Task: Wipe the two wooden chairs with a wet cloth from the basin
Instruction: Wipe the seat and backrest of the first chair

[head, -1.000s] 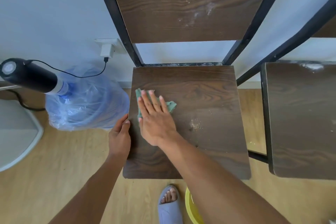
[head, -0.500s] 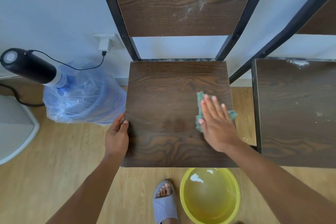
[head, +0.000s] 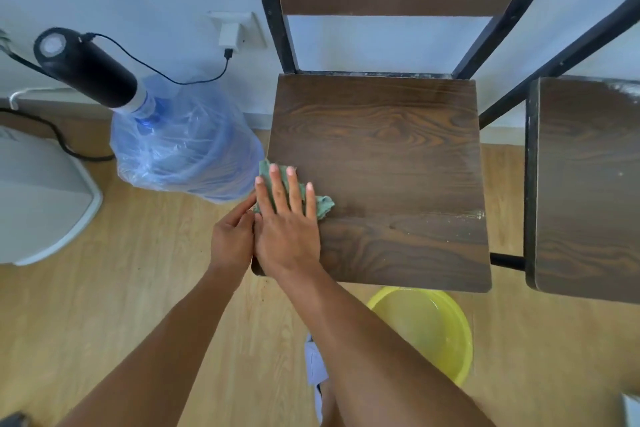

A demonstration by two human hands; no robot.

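Note:
A dark wooden chair seat [head: 388,156] with a black metal frame fills the middle of the view. My right hand [head: 287,218] lies flat, fingers spread, pressing a green cloth [head: 323,206] onto the seat's left edge. My left hand [head: 232,239] grips that same left edge, touching the right hand. A line of pale crumbs runs along the seat's right side. The second wooden chair [head: 588,191] stands at the right, dusty at its back corner. The yellow basin [head: 429,326] holding water sits on the floor under the seat's front edge.
A blue water bottle [head: 187,152] wrapped in plastic, with a black pump on top, stands left of the chair. Its cable runs to a wall charger [head: 230,33]. A white appliance [head: 38,198] sits at far left. My slippered foot [head: 315,364] is beside the basin.
My right hand swept the cloth from the seat's left side to its right side, then back to the left edge. My left hand stayed on the seat's left edge.

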